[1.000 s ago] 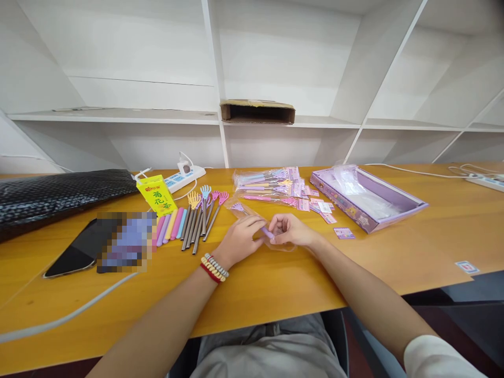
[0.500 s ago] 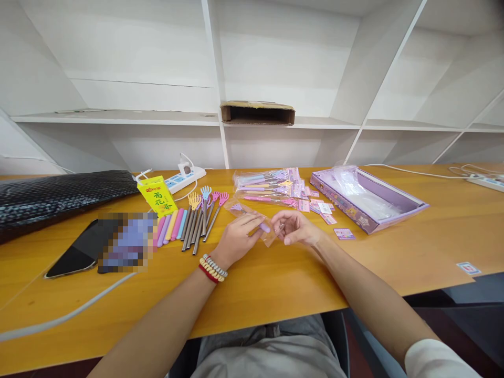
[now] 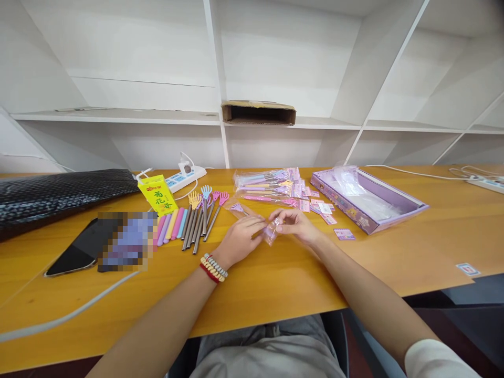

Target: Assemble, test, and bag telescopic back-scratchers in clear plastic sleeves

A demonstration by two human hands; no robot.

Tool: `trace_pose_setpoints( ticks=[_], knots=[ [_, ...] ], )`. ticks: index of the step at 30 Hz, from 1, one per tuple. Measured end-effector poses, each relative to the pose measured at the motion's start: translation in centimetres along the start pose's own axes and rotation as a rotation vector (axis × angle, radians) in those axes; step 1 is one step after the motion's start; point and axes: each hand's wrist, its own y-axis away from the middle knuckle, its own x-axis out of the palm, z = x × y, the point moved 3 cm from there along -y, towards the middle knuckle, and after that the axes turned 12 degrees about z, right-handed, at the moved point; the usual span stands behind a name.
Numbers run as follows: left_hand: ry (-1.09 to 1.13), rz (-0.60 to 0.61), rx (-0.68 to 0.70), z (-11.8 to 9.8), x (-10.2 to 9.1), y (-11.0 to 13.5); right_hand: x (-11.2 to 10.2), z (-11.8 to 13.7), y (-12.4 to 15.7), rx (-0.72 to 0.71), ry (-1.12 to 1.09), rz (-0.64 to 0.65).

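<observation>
My left hand (image 3: 237, 239) lies on the orange table (image 3: 275, 278) and pinches the purple handle of a small back scratcher in a clear plastic sleeve (image 3: 252, 218). My right hand (image 3: 294, 224) pinches the near end of that sleeve, fingers curled together. The scratcher's purple claw head (image 3: 237, 208) points away to the upper left. A row of unwrapped scratchers (image 3: 195, 218) with pastel handles lies just left of my left hand.
A pile of wrapped scratchers (image 3: 268, 185) and small stickers (image 3: 323, 209) lie behind my hands. An open purple box (image 3: 368, 198) sits at right. A yellow carton (image 3: 158, 194), a phone (image 3: 74, 249), a black bag (image 3: 55, 194), a power strip (image 3: 185, 177) and a white cable (image 3: 63, 317) lie at left.
My right hand has slid along the sleeve toward my left hand and now pinches its near end. The left hand stays on the handle.
</observation>
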Motion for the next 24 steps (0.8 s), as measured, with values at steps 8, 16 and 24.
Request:
trace_pose_setpoints(
  ticks=[8, 16, 24],
  knots=[
    [0.019, -0.052, -0.029, 0.2, -0.5, 0.0, -0.5, 0.0, 0.2, -0.010, 0.012, -0.061],
    [-0.010, -0.039, -0.016, 0.2, -0.2, 0.0, -0.5, -0.3, -0.1, 0.111, 0.082, -0.123],
    [-0.034, -0.015, -0.030, 0.2, 0.0, 0.1, -0.6, -1.1, -0.2, 0.231, 0.218, -0.044]
  ],
)
